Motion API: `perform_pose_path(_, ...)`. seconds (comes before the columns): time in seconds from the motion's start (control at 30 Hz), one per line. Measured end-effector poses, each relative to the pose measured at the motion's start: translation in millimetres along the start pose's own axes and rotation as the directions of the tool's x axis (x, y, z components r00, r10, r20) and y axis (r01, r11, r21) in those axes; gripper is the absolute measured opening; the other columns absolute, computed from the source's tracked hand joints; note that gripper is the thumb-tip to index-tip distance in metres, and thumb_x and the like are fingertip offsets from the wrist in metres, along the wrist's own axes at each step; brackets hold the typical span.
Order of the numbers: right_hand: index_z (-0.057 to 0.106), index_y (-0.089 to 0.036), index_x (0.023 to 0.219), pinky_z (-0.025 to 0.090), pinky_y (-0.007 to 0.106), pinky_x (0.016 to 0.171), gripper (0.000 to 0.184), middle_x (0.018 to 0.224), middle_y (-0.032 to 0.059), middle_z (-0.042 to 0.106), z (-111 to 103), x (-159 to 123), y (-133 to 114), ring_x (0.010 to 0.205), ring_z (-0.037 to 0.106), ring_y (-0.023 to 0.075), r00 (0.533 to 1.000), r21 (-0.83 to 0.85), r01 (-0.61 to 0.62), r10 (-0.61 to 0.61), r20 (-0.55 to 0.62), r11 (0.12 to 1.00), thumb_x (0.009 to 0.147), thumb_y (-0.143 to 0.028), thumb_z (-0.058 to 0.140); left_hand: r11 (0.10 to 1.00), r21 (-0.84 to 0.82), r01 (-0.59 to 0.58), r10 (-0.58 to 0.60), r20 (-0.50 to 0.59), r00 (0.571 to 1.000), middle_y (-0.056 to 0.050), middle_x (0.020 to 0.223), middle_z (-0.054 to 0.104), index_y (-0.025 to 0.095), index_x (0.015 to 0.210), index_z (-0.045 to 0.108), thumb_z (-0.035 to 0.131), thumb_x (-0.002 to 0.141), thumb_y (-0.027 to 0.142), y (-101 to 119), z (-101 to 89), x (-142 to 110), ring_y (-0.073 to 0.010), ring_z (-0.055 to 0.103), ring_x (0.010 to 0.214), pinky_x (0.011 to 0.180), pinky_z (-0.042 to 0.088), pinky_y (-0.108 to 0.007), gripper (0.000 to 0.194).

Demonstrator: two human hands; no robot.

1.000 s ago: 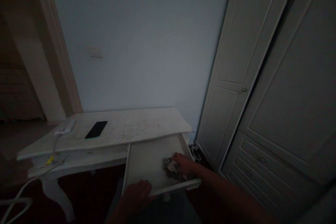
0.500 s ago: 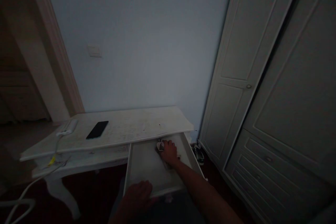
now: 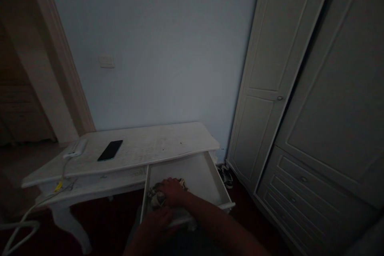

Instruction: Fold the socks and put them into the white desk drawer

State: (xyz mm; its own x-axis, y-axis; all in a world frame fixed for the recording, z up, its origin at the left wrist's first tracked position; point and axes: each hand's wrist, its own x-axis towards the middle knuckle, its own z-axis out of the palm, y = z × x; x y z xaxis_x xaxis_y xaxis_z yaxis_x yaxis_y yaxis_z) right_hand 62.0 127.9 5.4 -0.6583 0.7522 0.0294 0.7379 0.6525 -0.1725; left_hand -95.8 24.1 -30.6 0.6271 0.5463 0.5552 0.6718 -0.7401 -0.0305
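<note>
A white drawer [image 3: 199, 168] is pulled out from the right side of a white table [image 3: 156, 140]. Inside it, at the left front, my right hand [image 3: 172, 190] is closed over a crumpled patterned cloth [image 3: 156, 199], pressing it against the drawer floor. Parts of the cloth stick out on both sides of the fingers; the rest is hidden under the hand. My left hand [image 3: 159, 220] grips the drawer's front edge at its left end, close beside the cloth. Dim light leaves its fingertips hard to see.
On the tabletop lie a dark phone [image 3: 110, 150] and a white power strip [image 3: 76, 149], whose cable [image 3: 30, 210] hangs over the left end. Shoes [image 3: 225, 176] stand on the floor between the table and a tall wardrobe [image 3: 261, 128]. A light switch [image 3: 106, 62] is on the wall.
My right hand has moved with the cloth from the drawer's middle right to its left front, nearer my left hand. My left hand stays at the drawer front.
</note>
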Motion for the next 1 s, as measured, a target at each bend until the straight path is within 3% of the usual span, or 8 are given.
perform_pose_path(0.13, 0.064, -0.033, 0.144, 0.056, 0.043, 0.090, 0.057, 0.133, 0.0113, 0.070, 5, -20, 12, 0.115, 0.070, 0.0343, 0.978, -0.001, 0.177, -0.176, 0.107, 0.984, 0.089, -0.042, 0.076, 0.998, 0.058, -0.041, 0.039, 0.032, 0.999, -0.004, 0.112, 0.084, 0.027, 0.127, 0.064, 0.070, 0.099, 0.045, -1, -2.7, 3, -0.0232, 0.081, 0.093, 0.078, 0.064, -0.030, 0.034)
perform_pose_path(0.27, 0.063, -0.036, 0.146, 0.055, 0.037, 0.081, 0.064, 0.126, 0.0101, 0.069, -5, -52, 30, 0.106, 0.072, 0.0329, 0.961, 0.023, 0.176, -0.177, 0.213, 0.984, 0.085, -0.046, 0.079, 0.999, 0.035, -0.026, 0.024, 0.067, 0.997, -0.005, 0.122, 0.083, 0.029, 0.125, 0.066, 0.072, 0.098, 0.050, -3, 1.8, -2, -0.0236, 0.082, 0.098, 0.079, 0.065, -0.029, 0.035)
perform_pose_path(0.4, 0.069, -0.035, 0.139, 0.055, 0.036, 0.084, 0.067, 0.124, 0.0087, 0.068, -28, -85, 62, 0.107, 0.071, 0.0309, 0.971, 0.020, 0.035, -0.039, 0.238, 0.999, 0.075, -0.039, 0.087, 0.999, 0.015, 0.030, -0.031, 0.058, 0.998, -0.003, 0.114, 0.084, 0.030, 0.119, 0.067, 0.070, 0.099, 0.049, -2, 5.9, -6, -0.0232, 0.082, 0.093, 0.078, 0.065, -0.030, 0.028)
perform_pose_path(0.53, 0.071, -0.027, 0.136, 0.055, 0.040, 0.092, 0.067, 0.130, 0.0135, 0.069, -50, -98, 96, 0.114, 0.070, 0.0341, 0.963, -0.016, -0.254, 0.254, 0.095, 0.967, 0.074, -0.041, 0.088, 1.000, 0.024, -0.002, 0.001, 0.061, 0.998, -0.003, 0.107, 0.083, 0.028, 0.112, 0.065, 0.072, 0.099, 0.049, -1, 4.1, -4, -0.0229, 0.082, 0.091, 0.075, 0.064, -0.029, 0.025)
perform_pose_path(0.63, 0.067, -0.019, 0.141, 0.055, 0.042, 0.096, 0.064, 0.135, 0.0193, 0.067, -56, -86, 106, 0.119, 0.069, 0.0357, 0.904, -0.011, -0.427, 0.426, -0.034, 0.904, 0.085, -0.047, 0.079, 0.999, 0.048, -0.017, 0.014, 0.057, 0.998, -0.003, 0.107, 0.083, 0.028, 0.113, 0.064, 0.073, 0.098, 0.048, -3, 5.4, -5, -0.0230, 0.082, 0.090, 0.074, 0.065, -0.029, 0.026)
perform_pose_path(0.77, 0.067, -0.017, 0.139, 0.055, 0.045, 0.099, 0.064, 0.134, 0.0213, 0.069, -51, -49, 93, 0.120, 0.069, 0.0361, 0.836, 0.024, -0.533, 0.531, -0.137, 0.846, 0.091, -0.061, 0.068, 0.998, 0.065, -0.016, 0.015, 0.021, 1.000, -0.004, 0.109, 0.083, 0.029, 0.119, 0.064, 0.073, 0.097, 0.052, -4, 7.9, -7, -0.0234, 0.082, 0.092, 0.076, 0.065, -0.030, 0.032)
perform_pose_path(0.87, 0.068, -0.019, 0.138, 0.055, 0.047, 0.100, 0.064, 0.134, 0.0212, 0.069, -43, -18, 71, 0.121, 0.068, 0.0365, 0.832, 0.041, -0.529, 0.527, -0.175, 0.848, 0.092, -0.064, 0.067, 0.999, 0.043, -0.018, 0.019, -0.007, 1.000, -0.003, 0.106, 0.083, 0.030, 0.117, 0.064, 0.069, 0.100, 0.051, -2, 5.4, -5, -0.0219, 0.082, 0.089, 0.075, 0.065, -0.029, 0.028)
perform_pose_path(1.0, 0.069, -0.014, 0.135, 0.054, 0.054, 0.102, 0.064, 0.136, 0.0249, 0.068, -32, 11, 36, 0.124, 0.065, 0.0398, 0.880, 0.011, -0.443, 0.437, -0.186, 0.897, 0.089, -0.058, 0.072, 0.999, 0.042, -0.021, 0.023, -0.041, 0.999, -0.004, 0.102, 0.083, 0.029, 0.112, 0.064, 0.065, 0.101, 0.050, 0, 3.6, -2, -0.0217, 0.081, 0.084, 0.069, 0.063, -0.028, 0.023)
